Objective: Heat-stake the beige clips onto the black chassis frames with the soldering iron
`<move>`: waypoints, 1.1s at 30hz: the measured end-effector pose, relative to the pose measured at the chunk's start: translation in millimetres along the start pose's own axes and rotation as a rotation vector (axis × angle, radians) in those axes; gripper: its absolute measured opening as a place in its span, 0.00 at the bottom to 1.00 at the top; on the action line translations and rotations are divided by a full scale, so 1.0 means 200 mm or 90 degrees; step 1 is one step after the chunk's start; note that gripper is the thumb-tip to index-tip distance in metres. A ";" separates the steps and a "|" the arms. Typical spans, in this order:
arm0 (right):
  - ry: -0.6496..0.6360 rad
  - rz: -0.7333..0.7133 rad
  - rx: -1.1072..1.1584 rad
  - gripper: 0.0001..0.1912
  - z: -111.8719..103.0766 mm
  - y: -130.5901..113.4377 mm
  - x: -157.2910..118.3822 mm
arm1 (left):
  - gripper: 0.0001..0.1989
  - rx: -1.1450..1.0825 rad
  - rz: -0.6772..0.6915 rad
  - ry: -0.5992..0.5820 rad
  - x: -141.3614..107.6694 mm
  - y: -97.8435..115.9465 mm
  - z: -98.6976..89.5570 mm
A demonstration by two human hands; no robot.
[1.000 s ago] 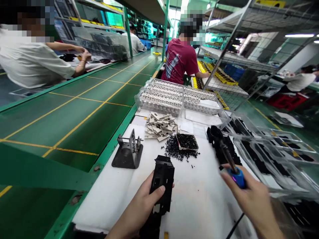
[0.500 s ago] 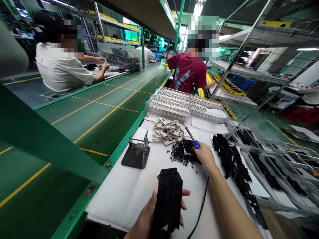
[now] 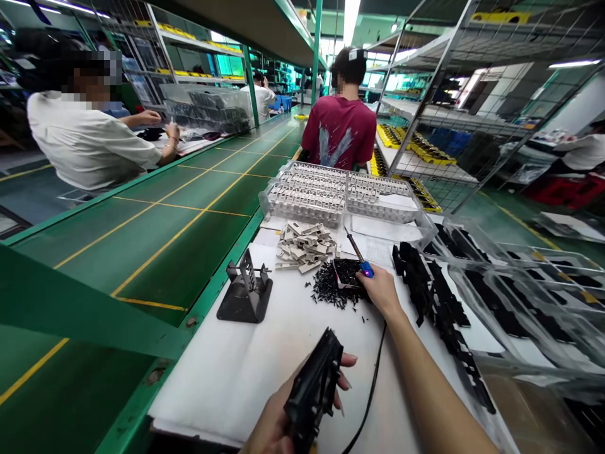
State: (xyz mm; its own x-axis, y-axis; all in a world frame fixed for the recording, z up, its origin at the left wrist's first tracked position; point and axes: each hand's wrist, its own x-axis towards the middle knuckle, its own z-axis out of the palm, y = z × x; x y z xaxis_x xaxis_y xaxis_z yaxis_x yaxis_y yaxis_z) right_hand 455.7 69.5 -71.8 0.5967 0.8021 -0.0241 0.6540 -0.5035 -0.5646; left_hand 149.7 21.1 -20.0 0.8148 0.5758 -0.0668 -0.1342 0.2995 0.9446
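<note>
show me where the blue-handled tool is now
Just right of the head view's centre, the blue-handled tool is in the right hand, by the small box of black pieces and to the right of the pile of pale parts.

— What is gripped in the left hand?
— A long, tilted black plastic part.
— And what is held in the right hand?
— A slim blue-handled soldering iron, beside a small white-walled box filled with tiny black plastic pieces.
</note>
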 end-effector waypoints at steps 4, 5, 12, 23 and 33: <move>0.019 -0.004 0.009 0.14 0.01 0.00 0.00 | 0.48 0.034 -0.006 0.029 0.04 0.04 0.04; 0.021 -0.003 0.007 0.14 0.02 0.00 0.01 | 0.48 0.030 -0.011 0.058 0.05 0.05 0.06; -0.009 0.039 0.061 0.12 0.02 -0.01 0.04 | 0.43 0.001 -0.214 0.347 0.25 0.09 0.12; -0.040 0.118 0.433 0.16 0.01 0.05 0.04 | 0.28 -0.096 -0.261 0.196 0.38 -0.05 0.02; -0.144 0.067 0.604 0.26 -0.14 -0.13 -0.25 | 0.21 -0.185 -0.233 0.169 0.43 -0.03 0.02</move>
State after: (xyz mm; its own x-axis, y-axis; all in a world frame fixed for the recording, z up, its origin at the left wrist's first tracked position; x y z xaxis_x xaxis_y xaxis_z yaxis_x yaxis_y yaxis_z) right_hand 421.9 34.0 -32.1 0.4625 0.8602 -0.2147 -0.1024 -0.1887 -0.9767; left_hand 223.5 65.6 -30.4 0.6717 0.5556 -0.4901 -0.0487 0.6932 0.7191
